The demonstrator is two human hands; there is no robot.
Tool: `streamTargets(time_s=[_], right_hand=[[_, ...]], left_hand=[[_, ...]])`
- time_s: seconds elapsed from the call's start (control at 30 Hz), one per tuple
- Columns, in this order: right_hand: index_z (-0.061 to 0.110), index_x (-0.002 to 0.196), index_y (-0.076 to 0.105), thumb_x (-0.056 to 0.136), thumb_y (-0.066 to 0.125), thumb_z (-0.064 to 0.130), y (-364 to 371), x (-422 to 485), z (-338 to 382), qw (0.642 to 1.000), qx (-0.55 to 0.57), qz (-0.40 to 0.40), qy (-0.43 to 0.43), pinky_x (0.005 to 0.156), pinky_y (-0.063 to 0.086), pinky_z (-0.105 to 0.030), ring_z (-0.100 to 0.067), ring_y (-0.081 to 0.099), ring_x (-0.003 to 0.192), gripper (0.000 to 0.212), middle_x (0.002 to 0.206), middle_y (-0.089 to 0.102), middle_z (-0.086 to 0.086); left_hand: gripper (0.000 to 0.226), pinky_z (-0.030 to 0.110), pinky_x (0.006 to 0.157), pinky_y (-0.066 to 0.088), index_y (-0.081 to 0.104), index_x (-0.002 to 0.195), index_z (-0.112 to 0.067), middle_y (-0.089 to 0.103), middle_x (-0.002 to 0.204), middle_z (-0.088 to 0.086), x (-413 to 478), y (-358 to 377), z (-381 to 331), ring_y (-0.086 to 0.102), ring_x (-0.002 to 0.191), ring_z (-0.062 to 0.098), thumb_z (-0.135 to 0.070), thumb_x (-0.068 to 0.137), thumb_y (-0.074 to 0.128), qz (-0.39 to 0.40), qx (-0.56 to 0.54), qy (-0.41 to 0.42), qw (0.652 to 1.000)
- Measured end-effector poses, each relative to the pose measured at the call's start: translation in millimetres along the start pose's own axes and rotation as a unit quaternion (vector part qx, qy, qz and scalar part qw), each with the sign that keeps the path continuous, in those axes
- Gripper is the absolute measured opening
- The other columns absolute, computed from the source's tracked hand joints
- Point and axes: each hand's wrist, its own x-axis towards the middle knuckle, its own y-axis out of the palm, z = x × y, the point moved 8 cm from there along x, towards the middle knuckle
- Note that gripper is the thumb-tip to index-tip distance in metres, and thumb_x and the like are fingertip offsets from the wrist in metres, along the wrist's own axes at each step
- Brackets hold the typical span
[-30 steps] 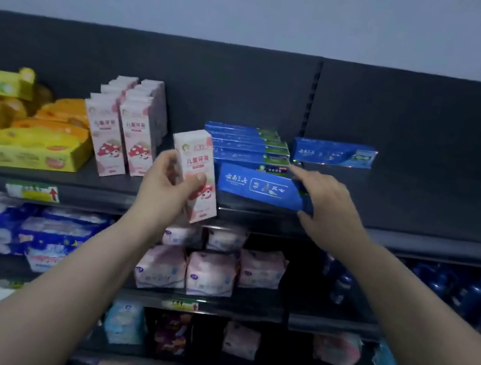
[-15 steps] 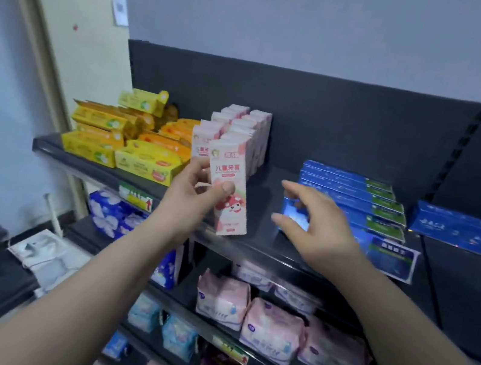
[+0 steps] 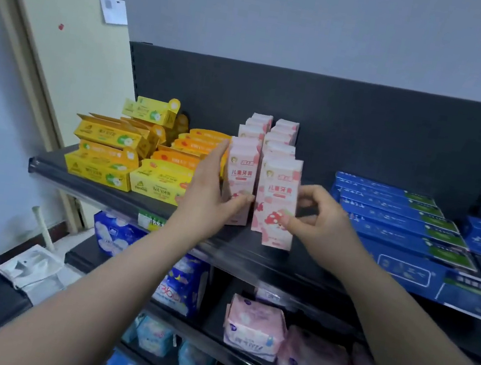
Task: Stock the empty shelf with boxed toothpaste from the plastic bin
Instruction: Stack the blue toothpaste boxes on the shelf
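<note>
Two pink toothpaste cartons are standing upright at the front of the top shelf (image 3: 252,257), each one at the head of its own row of the same pink cartons. The right pink box (image 3: 279,201) is standing a little nearer to the shelf edge than the left pink box (image 3: 239,179), and the two are just beside each other. The right hand (image 3: 318,221) is pinching the right pink box low down, with the thumb on its printed face and the curled fingers behind its right side. The left hand (image 3: 208,196) is gripping the left pink box, with the thumb across the front and the fingers lying up along its left side (so each hand is closed on one box). To the left of the rows, yellow boxes (image 3: 101,170) are lying in stacks. To the right, long blue boxes (image 3: 401,222) are lying flat in a stepped pile. On the shelf below, pink soft packs (image 3: 253,328) and blue soft packs (image 3: 180,287) are sitting.
</note>
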Motion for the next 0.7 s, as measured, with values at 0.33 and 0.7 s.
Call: streamTargets(time_s=[0.33, 0.7], right_hand=[[0.031, 0.104, 0.054, 0.083, 0.071, 0.016, 19.8, 4.3, -11.5, 0.997, 0.023, -0.019, 0.075, 0.086, 0.054, -0.042, -0.009, 0.067, 0.091, 0.031, 0.094, 0.070, 0.006], [0.025, 0.111, 0.057, 0.080, 0.074, 0.015, 37.4, 5.1, 3.5, 0.996, -0.004, -0.073, 0.048, 0.081, 0.056, -0.030, -0.004, 0.066, 0.086, 0.037, 0.094, 0.068, 0.008]], left_hand=[[0.090, 0.036, 0.106, 0.038, 0.017, 0.149, -0.025, 0.037, 0.146, -0.005, 56.6, 4.2, 27.2, 0.038, 0.131, 0.013, -0.014, 0.078, 0.073, 0.157, 0.058, 0.053, 0.984], [0.067, 0.026, 0.083, 0.039, 0.038, 0.131, -0.019, 0.049, 0.126, 0.005, 79.0, 0.1, 21.9, 0.049, 0.110, 0.020, -0.015, 0.076, 0.076, 0.122, 0.146, 0.135, 0.972]])
